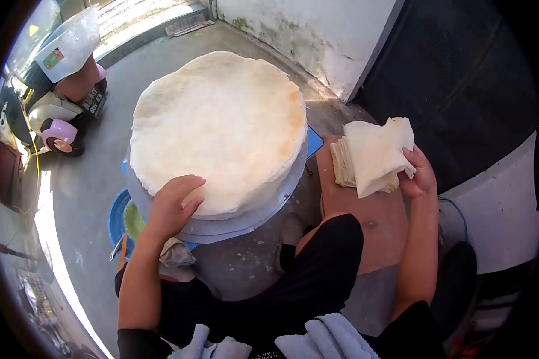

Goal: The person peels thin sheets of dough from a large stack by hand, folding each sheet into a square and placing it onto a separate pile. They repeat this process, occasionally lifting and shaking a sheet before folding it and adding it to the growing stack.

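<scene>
A thick stack of large round pale flatbread-like sheets point(215, 131) rests on a round grey board point(245, 227). My left hand point(178, 204) lies on the near left edge of the stack, its fingers a little apart and holding nothing. At the right, my right hand point(419, 175) grips a folded pale sheet point(377, 149) by its right side, fingertips curled over the edge. That sheet is over a pile of folded sheets point(341, 161), on a reddish-brown board point(371, 233) beside my right leg.
A blue basin point(117, 215) with something green inside stands left of the round board, near a crumpled cloth point(176, 252). A parked scooter point(60, 119) is at the upper left. A stained white wall point(317, 36) and a dark panel point(443, 90) stand behind.
</scene>
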`<state>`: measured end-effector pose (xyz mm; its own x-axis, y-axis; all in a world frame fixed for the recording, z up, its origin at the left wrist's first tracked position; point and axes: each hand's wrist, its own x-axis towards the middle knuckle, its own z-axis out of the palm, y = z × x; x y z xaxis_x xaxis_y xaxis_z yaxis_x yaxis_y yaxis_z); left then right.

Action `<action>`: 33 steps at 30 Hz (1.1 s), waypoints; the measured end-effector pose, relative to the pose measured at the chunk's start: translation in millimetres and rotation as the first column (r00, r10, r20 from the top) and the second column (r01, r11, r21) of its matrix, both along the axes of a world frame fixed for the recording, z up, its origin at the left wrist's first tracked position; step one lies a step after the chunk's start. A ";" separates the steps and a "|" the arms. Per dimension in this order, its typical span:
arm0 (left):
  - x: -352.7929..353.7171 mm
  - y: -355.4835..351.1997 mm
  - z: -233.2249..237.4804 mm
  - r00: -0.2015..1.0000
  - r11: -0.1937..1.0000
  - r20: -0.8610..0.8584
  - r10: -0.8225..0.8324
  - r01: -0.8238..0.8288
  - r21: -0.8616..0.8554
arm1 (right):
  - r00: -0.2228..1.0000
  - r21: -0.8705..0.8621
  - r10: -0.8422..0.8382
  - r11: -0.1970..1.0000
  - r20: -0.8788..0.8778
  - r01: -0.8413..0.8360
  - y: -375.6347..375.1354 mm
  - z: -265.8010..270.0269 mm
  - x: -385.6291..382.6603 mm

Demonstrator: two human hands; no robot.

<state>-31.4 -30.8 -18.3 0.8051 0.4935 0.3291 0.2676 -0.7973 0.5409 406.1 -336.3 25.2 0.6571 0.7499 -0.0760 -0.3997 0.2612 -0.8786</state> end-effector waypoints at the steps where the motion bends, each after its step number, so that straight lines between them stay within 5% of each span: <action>1: 1.6 0.4 -0.3 1.000 1.000 -0.011 0.008 -0.008 0.000 | 0.991 -0.052 -0.130 0.990 -0.010 0.129 -8.6 -13.0 20.1; 5: 7.6 4.2 -3.1 0.999 0.999 -0.020 0.032 -0.033 -0.016 | 0.909 -0.097 -0.416 0.905 -0.006 0.414 -0.8 -41.4 88.8; 7: 9.4 5.6 -3.9 0.998 0.999 -0.025 0.049 -0.049 0.009 | 0.781 0.020 -0.624 0.781 -0.019 0.624 8.5 -48.8 109.8; 11: 10.8 8.0 -6.0 0.998 0.998 -0.020 0.063 -0.063 -0.003 | 0.688 0.180 -0.718 0.667 -0.101 0.723 20.5 -92.4 107.1; 13: 11.4 8.2 -6.3 0.996 0.997 -0.035 0.081 -0.082 -0.007 | 0.693 0.082 -0.700 0.691 -0.172 0.719 24.6 -147.2 96.3; 15: 12.3 10.2 -7.1 0.996 0.997 -0.038 0.077 -0.077 -0.006 | 0.584 -0.121 -0.750 0.641 -0.311 0.758 28.8 -227.1 97.2; 17: 13.3 11.2 -7.5 0.997 0.998 -0.044 0.070 -0.070 -0.002 | 0.484 -0.353 -0.806 0.587 -0.341 0.729 34.8 -252.4 76.1; 33: 6.8 1.2 -7.8 0.993 0.999 -0.114 -0.020 0.015 -0.040 | 0.676 -0.397 -0.684 0.720 -0.272 0.569 10.0 -264.1 60.7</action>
